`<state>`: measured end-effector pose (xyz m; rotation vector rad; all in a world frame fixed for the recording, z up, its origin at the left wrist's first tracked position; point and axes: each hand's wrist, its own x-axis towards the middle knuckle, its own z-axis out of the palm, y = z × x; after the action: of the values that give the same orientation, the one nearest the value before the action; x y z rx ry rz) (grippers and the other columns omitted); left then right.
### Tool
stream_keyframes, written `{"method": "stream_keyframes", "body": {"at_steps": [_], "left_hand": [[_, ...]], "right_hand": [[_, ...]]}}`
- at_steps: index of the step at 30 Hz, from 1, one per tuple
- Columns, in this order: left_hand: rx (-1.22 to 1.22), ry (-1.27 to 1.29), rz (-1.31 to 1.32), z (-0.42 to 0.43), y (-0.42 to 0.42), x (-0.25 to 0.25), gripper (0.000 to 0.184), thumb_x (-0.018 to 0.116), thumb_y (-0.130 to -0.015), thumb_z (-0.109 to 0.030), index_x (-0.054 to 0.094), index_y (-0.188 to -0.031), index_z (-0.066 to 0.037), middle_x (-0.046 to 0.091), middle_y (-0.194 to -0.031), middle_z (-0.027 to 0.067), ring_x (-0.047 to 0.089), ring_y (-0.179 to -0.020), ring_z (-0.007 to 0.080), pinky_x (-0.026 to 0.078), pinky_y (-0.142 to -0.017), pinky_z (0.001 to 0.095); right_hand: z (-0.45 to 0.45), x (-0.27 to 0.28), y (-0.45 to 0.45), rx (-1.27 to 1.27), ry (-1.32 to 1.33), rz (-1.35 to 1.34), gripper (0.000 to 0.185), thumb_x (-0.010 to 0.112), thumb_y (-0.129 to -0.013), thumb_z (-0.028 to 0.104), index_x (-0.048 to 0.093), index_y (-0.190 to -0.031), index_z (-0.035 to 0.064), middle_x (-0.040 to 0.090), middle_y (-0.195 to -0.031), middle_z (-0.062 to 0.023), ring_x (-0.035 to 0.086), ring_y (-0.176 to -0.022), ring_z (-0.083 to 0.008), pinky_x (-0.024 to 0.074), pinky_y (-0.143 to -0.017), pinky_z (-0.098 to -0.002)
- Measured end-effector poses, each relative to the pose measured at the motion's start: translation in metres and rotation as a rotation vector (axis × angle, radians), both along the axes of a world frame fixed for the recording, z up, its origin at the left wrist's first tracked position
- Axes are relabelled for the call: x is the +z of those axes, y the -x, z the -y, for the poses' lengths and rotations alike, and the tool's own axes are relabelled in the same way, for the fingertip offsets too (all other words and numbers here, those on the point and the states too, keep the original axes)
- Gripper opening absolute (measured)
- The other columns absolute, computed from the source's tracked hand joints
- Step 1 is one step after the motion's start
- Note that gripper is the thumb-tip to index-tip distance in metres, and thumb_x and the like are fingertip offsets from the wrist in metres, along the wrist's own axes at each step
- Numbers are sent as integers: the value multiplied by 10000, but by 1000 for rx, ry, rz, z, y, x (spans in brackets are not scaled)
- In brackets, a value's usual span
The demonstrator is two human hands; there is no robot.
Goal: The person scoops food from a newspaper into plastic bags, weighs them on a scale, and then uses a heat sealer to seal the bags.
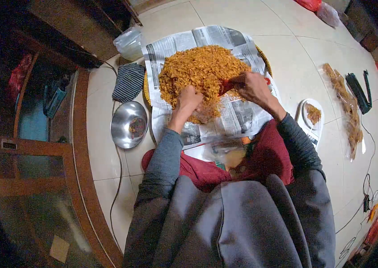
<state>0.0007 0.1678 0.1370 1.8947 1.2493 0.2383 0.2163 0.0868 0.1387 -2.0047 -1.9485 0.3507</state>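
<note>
A large heap of orange-brown crispy food (198, 67) lies on newspaper (247, 118) spread over a round woven tray (265, 61). At the heap's near edge, my left hand (189, 100) is closed on the rim of a clear plastic bag (205, 112), which has some of the food around it. My right hand (252, 87) is wrapped round a red scoop (227, 85), whose front end reaches into the heap beside the bag's opening.
A steel bowl (129, 125) and a striped cloth (128, 81) lie at the left. A white scale (310, 120) holding some food stands at the right, with filled bags (347, 107) and a black sealer (359, 93) beyond. Cables cross the floor.
</note>
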Motion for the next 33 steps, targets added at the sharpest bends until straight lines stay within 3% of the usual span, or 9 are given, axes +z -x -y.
{"method": "stream_keyframes", "body": {"at_steps": [4, 8, 11, 17, 21, 28, 29, 32, 33], "left_hand": [[128, 37, 204, -4, -4, 1, 286, 424, -784, -108, 527, -568, 48, 548, -482, 135, 565, -398, 188, 455, -374, 280], [141, -53, 192, -2, 4, 3, 286, 427, -795, -125, 520, -581, 40, 538, -484, 139, 569, -410, 196, 458, -372, 287], [100, 33, 289, -6, 16, -1, 269, 450, -799, -158, 533, -643, 44, 549, -527, 131, 582, -459, 189, 457, -374, 276], [57, 4, 156, 6, 24, 36, 340, 487, -791, -308, 594, -855, 8, 596, -746, 64, 504, -410, 108, 351, -358, 198], [-190, -92, 347, 16, 7, 40, 244, 548, -759, -154, 549, -939, 10, 588, -807, 52, 557, -577, 112, 441, -492, 205], [-299, -21, 284, 26, -92, 19, 188, 564, -778, -146, 579, -844, 29, 602, -729, 69, 572, -643, 104, 464, -564, 215], [-287, 10, 349, 31, -107, 17, 183, 572, -774, -142, 581, -844, 26, 599, -732, 63, 568, -645, 100, 464, -573, 217], [-285, -13, 430, 44, -152, 11, 165, 578, -773, -138, 589, -843, 11, 599, -761, 52, 558, -672, 96, 459, -628, 222], [-309, -35, 469, 48, -169, 9, 168, 572, -774, -137, 587, -846, 14, 601, -760, 53, 552, -680, 95, 448, -636, 216]], "right_hand": [[8, 18, 32, 213, -350, 544, 232, 576, -580, 202, 602, -802, 142, 523, -951, -31, 461, -935, -178, 344, -779, -324], [17, 18, 32, 56, -394, 245, 354, 607, -604, 185, 581, -952, 125, 541, -934, -72, 502, -882, -195, 369, -764, -340], [6, -20, 24, -26, -181, -725, 444, 621, -698, 263, 512, -1091, 89, 555, -978, -51, 522, -880, -198, 401, -761, -340], [11, -95, 55, -6, -248, -656, 293, 634, -687, 304, 619, -827, 48, 599, -738, -122, 568, -674, -191, 431, -606, -313], [24, -90, 52, -111, -34, -822, 308, 625, -693, 306, 602, -826, 29, 581, -671, -135, 536, -582, -173, 413, -554, -321], [137, -79, -44, -405, -263, -452, 421, 624, -681, 255, 510, -1031, 50, 524, -999, -139, 517, -914, -284, 423, -763, -324], [161, -96, -70, -431, -395, -353, 497, 644, -595, 190, 487, -1046, 51, 487, -1061, -132, 544, -816, -307, 437, -720, -364], [240, -78, -120, -732, 130, 166, 676, 628, -561, 92, 354, -1180, 94, 318, -1249, -168, 563, -730, -302, 465, -594, -372], [264, -91, -133, -676, -173, 190, 611, 545, -613, 20, 362, -1189, 112, 292, -1278, -141, 572, -620, -295, 469, -494, -355]]}}
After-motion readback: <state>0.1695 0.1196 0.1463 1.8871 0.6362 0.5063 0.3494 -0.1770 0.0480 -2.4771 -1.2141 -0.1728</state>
